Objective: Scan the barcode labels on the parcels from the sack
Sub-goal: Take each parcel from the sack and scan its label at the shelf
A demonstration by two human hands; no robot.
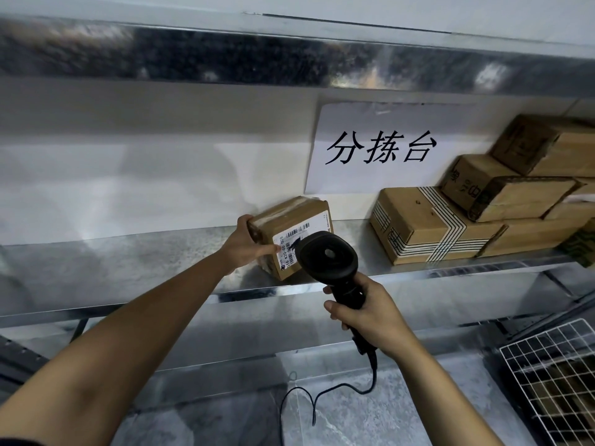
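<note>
Gripping a cardboard parcel (pixel 289 226) tilted on the metal tabletop (pixel 128 268), the left hand (pixel 246 244) turns its barcode label (pixel 291 246) toward the black scanner (pixel 326 255), whose handle the right hand (pixel 370 312) clasps; stacked boxes (pixel 467 217) lie farther right.

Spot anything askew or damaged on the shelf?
The parcel in the left hand sits tilted, its label smudged black beside the scanner. The stacked boxes at right lie crooked.
</note>
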